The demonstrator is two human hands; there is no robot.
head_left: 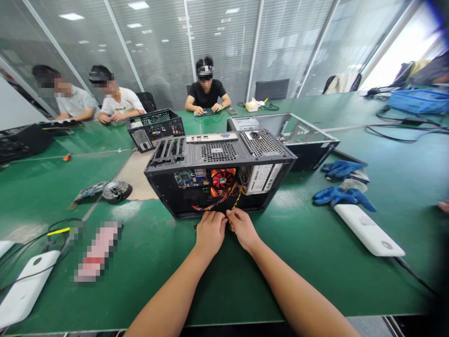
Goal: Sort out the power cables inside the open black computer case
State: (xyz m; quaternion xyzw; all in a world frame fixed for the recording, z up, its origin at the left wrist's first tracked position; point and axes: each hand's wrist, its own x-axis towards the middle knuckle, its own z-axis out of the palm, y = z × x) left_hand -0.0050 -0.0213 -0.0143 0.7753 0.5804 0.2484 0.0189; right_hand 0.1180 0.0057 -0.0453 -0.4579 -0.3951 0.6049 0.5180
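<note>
An open black computer case (217, 157) lies on the table before me, its vented back panel facing up and its open side toward me. Inside are a red cooling fan (223, 179), a green circuit board (191, 178) and a power supply (263, 179). Red, blue and yellow-black wires (237, 199) hang toward the case's near lower edge. There my left hand (211, 231) and my right hand (242, 228) meet, fingers pinched together. The yellow-black wires run down to my right fingertips. What my left fingers hold is hidden.
Behind stand another case (156, 128) and an open case shell (305, 140). Blue gloves (345, 194) and a white power strip (368, 229) lie at right. At left are a CPU cooler (117, 191), a blurred pink item (98, 252) and another strip (30, 285). Several people sit across.
</note>
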